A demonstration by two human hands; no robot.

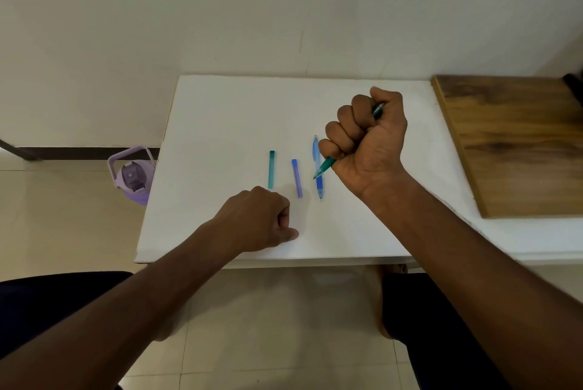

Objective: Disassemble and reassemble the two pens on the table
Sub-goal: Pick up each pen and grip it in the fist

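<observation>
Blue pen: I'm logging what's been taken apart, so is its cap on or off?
Off. The blue pen lies on the table with its tip bare, and the blue cap lies apart, left of it.

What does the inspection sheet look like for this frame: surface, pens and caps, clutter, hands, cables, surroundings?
Surface: white table, bare apart from the pen parts.
Job's things: teal pen gripped in a fist, tip pointing down-left; blue pen lying uncapped on the table; teal cap and blue cap lying side by side, left of the blue pen.
Clutter: wooden board on the table's right end.
Hands: right hand closed around the teal pen; left hand loosely curled, resting on the table, holding nothing visible.
Cables: nothing seen.
Surroundings: purple water bottle on the tiled floor left of the table; plain wall behind.
</observation>
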